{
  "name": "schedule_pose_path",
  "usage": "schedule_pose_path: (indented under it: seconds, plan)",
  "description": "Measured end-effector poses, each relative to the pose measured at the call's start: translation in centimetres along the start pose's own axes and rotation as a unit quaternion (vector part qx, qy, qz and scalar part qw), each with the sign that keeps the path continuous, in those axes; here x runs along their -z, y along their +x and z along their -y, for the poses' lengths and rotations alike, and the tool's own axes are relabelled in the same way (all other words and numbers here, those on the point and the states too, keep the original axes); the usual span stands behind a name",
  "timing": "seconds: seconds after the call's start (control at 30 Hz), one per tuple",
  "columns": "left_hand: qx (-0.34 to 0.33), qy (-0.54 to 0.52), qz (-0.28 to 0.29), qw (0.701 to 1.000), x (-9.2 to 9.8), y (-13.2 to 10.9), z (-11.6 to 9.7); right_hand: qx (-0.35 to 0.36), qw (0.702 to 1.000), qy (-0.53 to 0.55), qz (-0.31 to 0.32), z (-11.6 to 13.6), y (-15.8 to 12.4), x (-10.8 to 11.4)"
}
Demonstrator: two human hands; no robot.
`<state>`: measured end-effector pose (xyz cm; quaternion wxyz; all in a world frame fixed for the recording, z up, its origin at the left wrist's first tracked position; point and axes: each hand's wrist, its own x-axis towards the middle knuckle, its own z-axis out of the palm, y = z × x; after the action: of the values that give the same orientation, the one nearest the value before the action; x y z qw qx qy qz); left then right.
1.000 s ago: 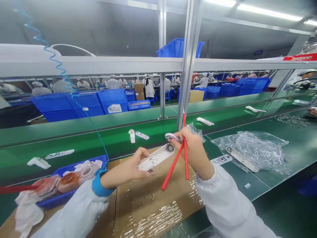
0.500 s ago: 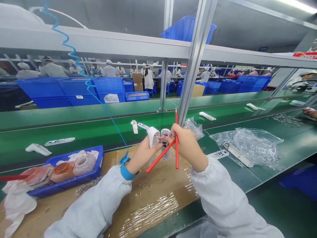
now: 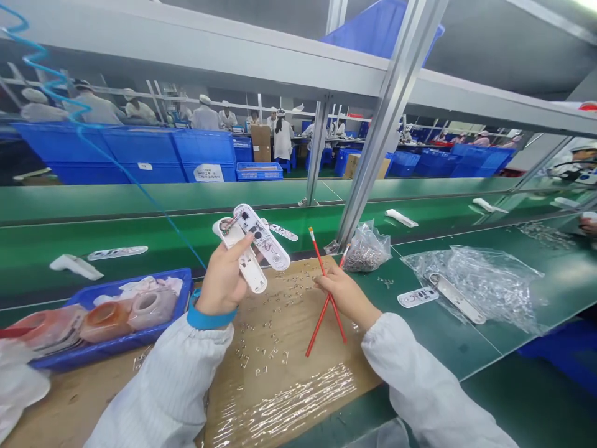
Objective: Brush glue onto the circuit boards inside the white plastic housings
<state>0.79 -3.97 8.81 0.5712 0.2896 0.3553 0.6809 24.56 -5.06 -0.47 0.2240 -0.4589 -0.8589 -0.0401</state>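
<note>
My left hand (image 3: 224, 274) is closed round a white plastic housing (image 3: 254, 274), whose wired circuit-board panel (image 3: 262, 236) lies across it, opened out. A blue wrist strap (image 3: 209, 318) circles that wrist. Two thin red-handled brushes (image 3: 321, 317) cross in my right hand (image 3: 347, 289), their bristle tips pointing up and away. Beneath both hands lies a brown cardboard sheet (image 3: 298, 348), scattered with small metal clips (image 3: 273, 351). Rows of shiny strips (image 3: 298, 398) run along its near edge.
At left a blue tray (image 3: 135, 336) holds orange and pale jars. A bag of small metal parts (image 3: 368, 249) stands by the metal post (image 3: 387, 124). Further right are a clear plastic bag (image 3: 494, 286) and another opened housing (image 3: 459, 298). More housings (image 3: 401, 218) sit on the green belt (image 3: 205, 218).
My left hand has moved left and up with the housing, turning its board side into view. My right hand has drawn away from it and lowered, still holding both brushes.
</note>
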Motion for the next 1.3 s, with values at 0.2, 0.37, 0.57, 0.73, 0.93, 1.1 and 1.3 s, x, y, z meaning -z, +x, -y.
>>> schedule_pose_path:
  seconds: [0.2, 0.37, 0.57, 0.73, 0.93, 1.1, 1.3]
  plan:
    - [0.001, -0.003, 0.009, 1.0, 0.1, -0.6, -0.8, -0.02, 0.995, -0.001, 0.094, -1.1, 0.7, -3.4]
    - [0.015, -0.003, 0.012, 1.0, 0.1, -0.8, -0.3, -0.038, 0.991, 0.006, 0.129, -0.9, 0.7, -3.5]
    - [0.022, -0.019, 0.015, 0.999, -0.2, -1.0, 0.1, -0.045, 0.991, 0.038, 0.12, -0.9, 0.5, -3.6]
    - [0.032, -0.011, 0.017, 0.999, -0.3, -1.2, 0.3, -0.04, 0.992, 0.072, 0.098, -1.1, 0.5, -4.1]
    - [0.035, -0.018, 0.006, 0.999, -0.3, -1.4, 0.5, -0.032, 0.992, 0.105, 0.056, -1.0, 0.7, -4.2]
    - [0.023, -0.053, -0.003, 0.998, -0.5, -1.3, 1.1, -0.04, 0.989, 0.14, -0.039, -0.4, 0.3, -1.8]
    - [-0.036, -0.079, -0.032, 0.996, -0.7, -1.3, 2.4, -0.039, 0.963, 0.179, -0.199, 2.4, 0.2, 2.7]
